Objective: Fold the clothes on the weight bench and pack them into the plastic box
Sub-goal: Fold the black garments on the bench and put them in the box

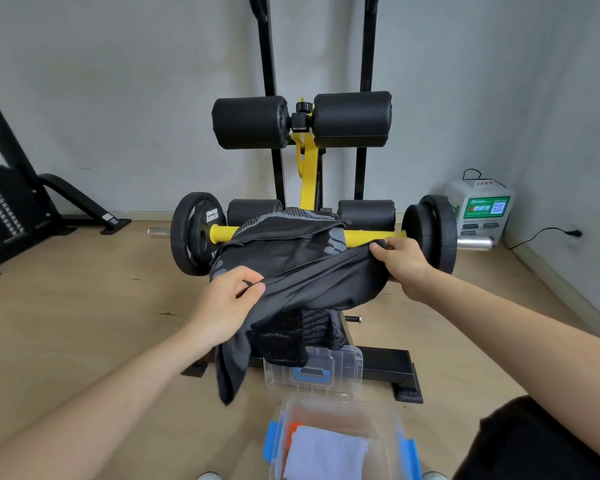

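Left fingers and thumb pinch the near-left edge of the black stretchy sports garment with grey patterned panels; the left hand is palm-down with the cloth bunched under it. Right fingers curl over the garment's far-right edge, and the right hand grips it just in front of the yellow crossbar. The fabric is pulled taut between the 2 hands. The garment lies spread over the seat of the yellow-framed weight bench with black roller pads; its near end, with a mesh part, hangs down over the front of the bench. 2 black weight plates sit on the bar ends, 1 left, 1 right. The clear plastic box with blue latches stands open on the light wooden floor in front of the bench, below the hands. Inside it lies a folded pale blue-grey cloth, with something orange beside it. The clear lid with a blue handle stands upright between box and bench. A white charging station with a green screen sits by the wall at far right, and black gym equipment at far left.
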Demonstrator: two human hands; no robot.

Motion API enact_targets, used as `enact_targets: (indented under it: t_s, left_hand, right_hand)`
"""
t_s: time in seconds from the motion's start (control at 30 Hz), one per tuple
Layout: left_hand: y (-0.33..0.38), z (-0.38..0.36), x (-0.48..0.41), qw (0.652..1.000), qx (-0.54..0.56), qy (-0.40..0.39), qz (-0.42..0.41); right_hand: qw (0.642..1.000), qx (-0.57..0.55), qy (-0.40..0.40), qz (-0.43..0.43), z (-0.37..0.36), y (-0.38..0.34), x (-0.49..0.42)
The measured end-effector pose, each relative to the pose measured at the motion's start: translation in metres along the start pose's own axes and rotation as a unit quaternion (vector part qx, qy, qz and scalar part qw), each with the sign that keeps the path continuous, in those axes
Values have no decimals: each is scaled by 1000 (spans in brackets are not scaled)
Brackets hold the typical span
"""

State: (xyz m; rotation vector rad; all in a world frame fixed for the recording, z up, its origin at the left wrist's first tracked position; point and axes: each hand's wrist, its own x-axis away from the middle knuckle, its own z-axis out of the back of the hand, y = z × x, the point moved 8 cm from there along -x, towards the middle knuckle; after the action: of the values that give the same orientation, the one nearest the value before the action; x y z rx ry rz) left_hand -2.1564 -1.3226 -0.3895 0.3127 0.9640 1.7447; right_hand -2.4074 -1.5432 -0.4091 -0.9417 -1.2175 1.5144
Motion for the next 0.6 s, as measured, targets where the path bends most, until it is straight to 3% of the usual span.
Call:
enact_targets:
  t_s: [0.2,0.37,0.6]
  left_hand:
    - [15,33,-25,997,27,-25,-74]
    - [4,57,-69,993,-77,52,-71]
    - [0,48,-127,960,-208,168,-83]
  right_hand:
    - [1000,22,8,14,-8,-2,-15]
    - [1000,14,19,18,-15,-19,-34]
    - [999,-15,33,26,-22,-35,-77]
